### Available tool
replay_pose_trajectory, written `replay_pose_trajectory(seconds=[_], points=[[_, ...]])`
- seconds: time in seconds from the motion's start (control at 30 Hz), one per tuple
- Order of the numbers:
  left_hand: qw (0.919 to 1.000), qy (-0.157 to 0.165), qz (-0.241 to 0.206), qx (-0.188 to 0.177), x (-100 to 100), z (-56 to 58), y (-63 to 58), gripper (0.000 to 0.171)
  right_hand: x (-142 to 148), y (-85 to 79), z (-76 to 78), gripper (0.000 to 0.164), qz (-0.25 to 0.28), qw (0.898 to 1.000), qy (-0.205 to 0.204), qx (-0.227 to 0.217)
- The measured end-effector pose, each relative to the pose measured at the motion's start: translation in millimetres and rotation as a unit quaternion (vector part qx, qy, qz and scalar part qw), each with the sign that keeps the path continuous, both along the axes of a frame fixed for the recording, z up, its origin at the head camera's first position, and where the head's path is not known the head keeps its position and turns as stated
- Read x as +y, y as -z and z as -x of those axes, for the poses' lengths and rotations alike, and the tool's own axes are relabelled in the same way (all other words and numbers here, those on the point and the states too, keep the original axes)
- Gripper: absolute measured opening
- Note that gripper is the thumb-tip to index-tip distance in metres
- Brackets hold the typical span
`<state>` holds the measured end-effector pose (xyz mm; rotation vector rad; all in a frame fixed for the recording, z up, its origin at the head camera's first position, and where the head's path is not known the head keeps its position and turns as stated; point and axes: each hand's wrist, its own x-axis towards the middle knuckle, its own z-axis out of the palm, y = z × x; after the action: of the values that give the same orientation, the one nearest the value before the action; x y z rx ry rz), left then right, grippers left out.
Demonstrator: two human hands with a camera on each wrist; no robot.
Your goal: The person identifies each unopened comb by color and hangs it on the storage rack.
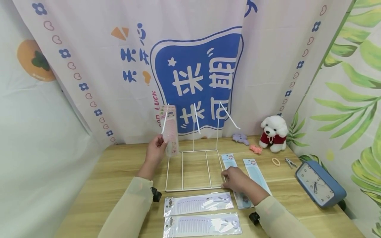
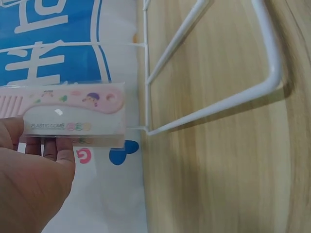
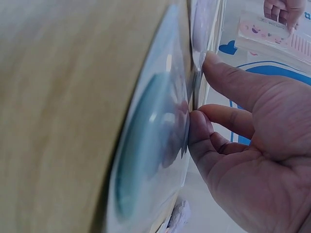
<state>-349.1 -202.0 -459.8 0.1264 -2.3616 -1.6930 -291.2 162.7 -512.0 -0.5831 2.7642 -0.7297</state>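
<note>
My left hand (image 1: 155,149) pinches the edge of several packaged pink combs (image 1: 171,132), thumb in front and fingers behind. They hang upright on the left hook of a white wire rack (image 1: 194,189). In the left wrist view, the front comb's handle (image 2: 99,100) shows through its clear sleeve. My right hand (image 1: 237,181) grips the front right corner of the rack's base, with thumb and fingertips about the wire in the right wrist view. Close under this hand lies a packaged blue comb (image 1: 228,160), partly covered by it.
Two packaged purple combs (image 1: 197,203) lie in front of the rack; another blue comb (image 1: 256,172) lies at its right. Farther right are a white plush dog (image 1: 273,134), a purple toy (image 1: 240,139), a pink item (image 1: 255,149), a ring (image 1: 275,161), a clip (image 1: 290,163) and a clock (image 1: 319,185).
</note>
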Motion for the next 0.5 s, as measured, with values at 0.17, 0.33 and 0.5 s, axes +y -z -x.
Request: replay_pose_trajectory(seconds=[0.17, 0.33, 0.5], points=[[0.9999, -0.008, -0.003, -0.011, -2.2, -0.6, 4.1, 0.028, -0.7, -0.7, -1.6, 0.043, -0.003, 1.000, 0.003, -0.003], [0.9996, -0.004, -0.013, -0.026, -3.1, -2.4, 2.5, 0.032, -1.3, -0.5, -2.1, 0.036, -0.007, 1.000, 0.011, 0.002], [0.9996, -0.007, 0.005, -0.028, -10.5, -10.7, 4.5, 0.037, -0.8, 0.0, -0.1, 0.042, -0.007, 1.000, 0.003, 0.001]])
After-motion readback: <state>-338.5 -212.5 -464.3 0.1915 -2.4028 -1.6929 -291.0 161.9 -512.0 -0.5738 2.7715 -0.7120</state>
